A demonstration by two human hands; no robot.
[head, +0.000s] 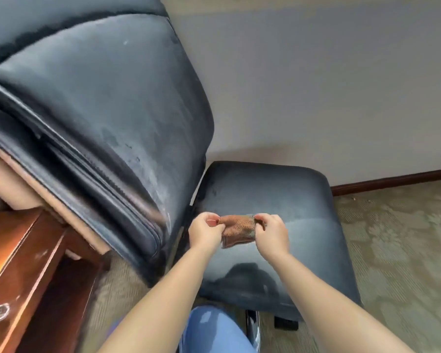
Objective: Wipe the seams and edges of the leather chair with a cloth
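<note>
A dark blue-black leather chair fills the left and middle; its tall padded backrest (107, 103) leans across the upper left and its seat cushion (290, 200) lies at centre right. A small brown cloth (237, 229), folded, hangs just above the seat near the gap between backrest and seat. My left hand (204, 231) pinches the cloth's left end. My right hand (271, 233) pinches its right end. The cloth is stretched between both hands.
A polished reddish wooden desk (23, 263) stands at the lower left, close to the chair's back. A grey wall with a dark baseboard (392, 183) runs behind. Patterned beige carpet (405, 250) covers the floor on the right. My blue-trousered knee (214, 329) is at the bottom.
</note>
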